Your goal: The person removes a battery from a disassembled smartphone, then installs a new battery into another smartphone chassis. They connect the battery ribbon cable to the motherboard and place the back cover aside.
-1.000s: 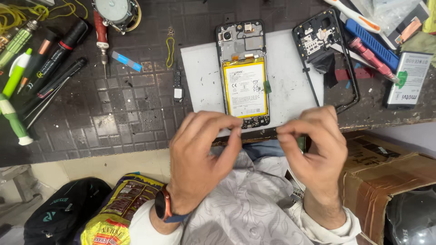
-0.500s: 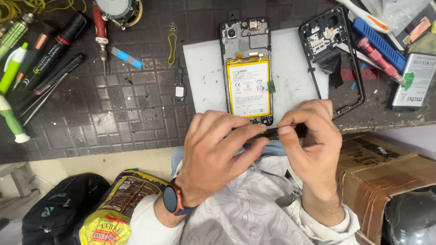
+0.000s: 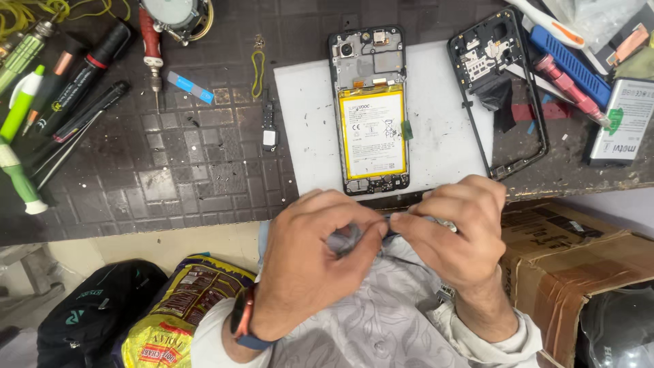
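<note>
Currently, a small dark part sits pinched between the two hands, just below the near edge of the workbench and above the person's lap. Its shape is mostly hidden by the fingers and cannot be told. The left hand closes thumb and forefinger on the part's left end. The right hand closes its fingertips on the right end, so that the hands nearly touch. Half a second ago the hands held the same pinch a little apart, with more of a dark strip showing between them; now they have drawn together and cover most of it.

Directly beyond the hands, an opened phone lies on a white mat, its yellow-edged battery facing up. Its position on the mat is unchanged. To the right, a detached black frame rests half on the mat, near a blue tool and a red-handled tool. On the left of the bench lie a green-handled screwdriver and several dark pens. A cardboard box stands below right, and a yellow bag below left.
</note>
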